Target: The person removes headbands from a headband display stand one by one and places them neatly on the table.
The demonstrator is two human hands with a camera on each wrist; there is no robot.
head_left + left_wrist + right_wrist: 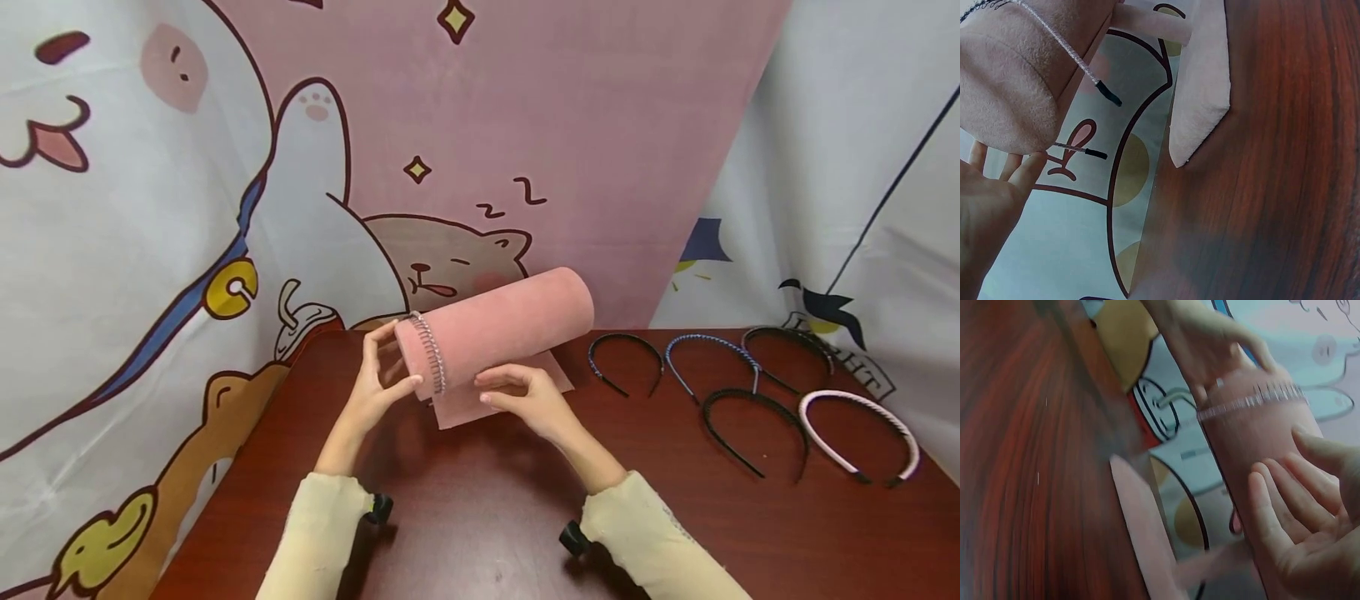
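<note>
A pink plush headband stand, a thick roll on a post over a flat base, lies ahead of me. Around the roll's left end sits a thin silvery toothed headband. Its dark tips hang free below the roll in the left wrist view. My left hand holds the roll's left end, thumb at the lower front and fingers above. Under the roll's near side is my right hand, fingers loosely bent and holding nothing. In the right wrist view its fingertips overlap the roll beside the headband.
Several headbands lie to the right on the dark red table: a small blue-and-black one, a blue one, black ones including a near one, and a pale pink one. A printed cartoon cloth hangs behind the table.
</note>
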